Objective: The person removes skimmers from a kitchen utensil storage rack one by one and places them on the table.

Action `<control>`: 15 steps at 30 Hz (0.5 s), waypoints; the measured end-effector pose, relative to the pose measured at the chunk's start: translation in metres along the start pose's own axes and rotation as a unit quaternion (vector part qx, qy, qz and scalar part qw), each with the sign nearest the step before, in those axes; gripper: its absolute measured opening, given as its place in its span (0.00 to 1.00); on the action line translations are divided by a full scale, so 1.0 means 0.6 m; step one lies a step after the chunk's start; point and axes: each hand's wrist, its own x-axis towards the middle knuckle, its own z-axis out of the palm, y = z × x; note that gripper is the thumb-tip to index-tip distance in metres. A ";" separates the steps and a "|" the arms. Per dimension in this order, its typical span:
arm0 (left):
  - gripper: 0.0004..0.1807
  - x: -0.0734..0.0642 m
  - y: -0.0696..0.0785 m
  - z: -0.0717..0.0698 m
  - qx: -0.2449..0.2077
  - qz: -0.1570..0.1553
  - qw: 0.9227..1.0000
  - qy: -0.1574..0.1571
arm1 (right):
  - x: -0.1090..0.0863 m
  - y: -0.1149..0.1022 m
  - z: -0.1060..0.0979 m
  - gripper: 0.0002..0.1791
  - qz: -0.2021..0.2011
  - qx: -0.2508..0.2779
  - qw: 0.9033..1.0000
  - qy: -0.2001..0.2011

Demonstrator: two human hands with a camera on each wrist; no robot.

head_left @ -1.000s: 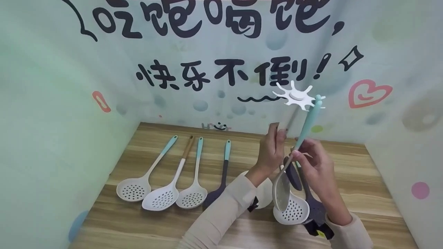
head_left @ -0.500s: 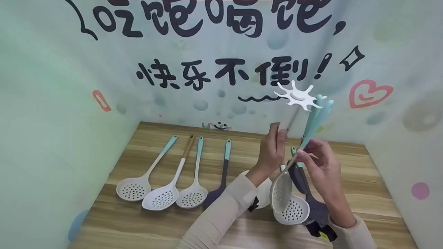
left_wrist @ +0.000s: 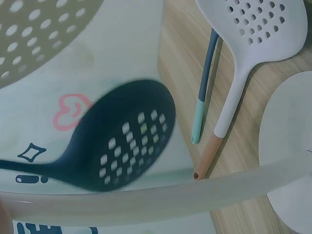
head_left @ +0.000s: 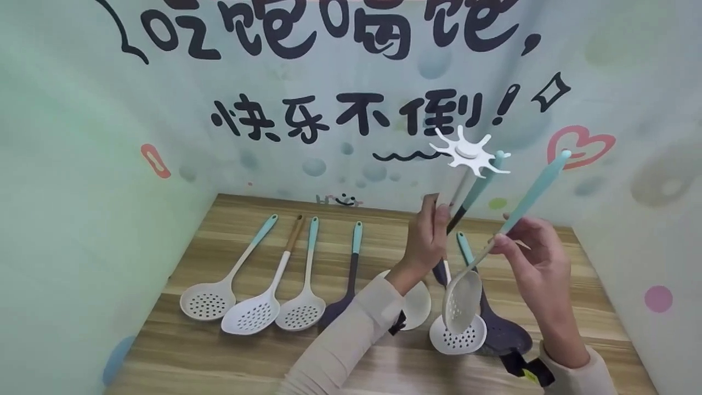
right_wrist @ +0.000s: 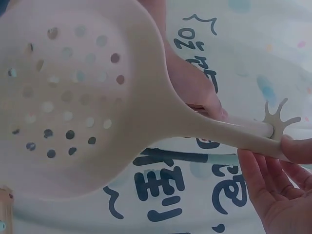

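My left hand [head_left: 428, 236] grips the upright post of a white utensil stand [head_left: 466, 151] with a star-shaped hook top. A dark skimmer [left_wrist: 141, 141] with a teal handle [head_left: 480, 184] appears to hang from one hook, its bowl partly hidden behind the left arm in the head view. To the right, my right hand [head_left: 540, 263] pinches a beige skimmer [head_left: 463, 302] where its teal handle meets the shaft. This skimmer is tilted, bowl down, with its handle end apart from the hooks. The stand's round white base [head_left: 419, 304] is partly covered by the left forearm.
On the left of the wooden table [head_left: 219, 362] lie a beige skimmer [head_left: 208, 302], a white slotted spoon [head_left: 252, 315], another beige skimmer [head_left: 300, 314] and a dark utensil [head_left: 340, 307]. At right lie a white skimmer [head_left: 458, 336] and a dark turner [head_left: 504, 332]. A fabric backdrop encloses the table.
My right hand has moved right, carrying the beige skimmer's handle away from the star top. The dark skimmer has swung left toward the post. My left hand keeps its hold on the post.
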 end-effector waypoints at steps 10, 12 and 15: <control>0.08 -0.002 -0.023 0.010 0.001 -0.010 1.000 -0.001 | 0.002 0.010 -0.030 0.18 -0.004 -0.112 0.994 0.020; 0.09 -0.003 -0.027 0.011 0.004 -0.004 1.000 0.002 | 0.001 0.017 -0.040 0.18 0.001 -0.153 0.988 0.025; 0.11 -0.003 -0.030 0.011 0.004 0.004 1.000 0.004 | 0.002 0.026 -0.054 0.18 0.024 -0.189 0.981 0.035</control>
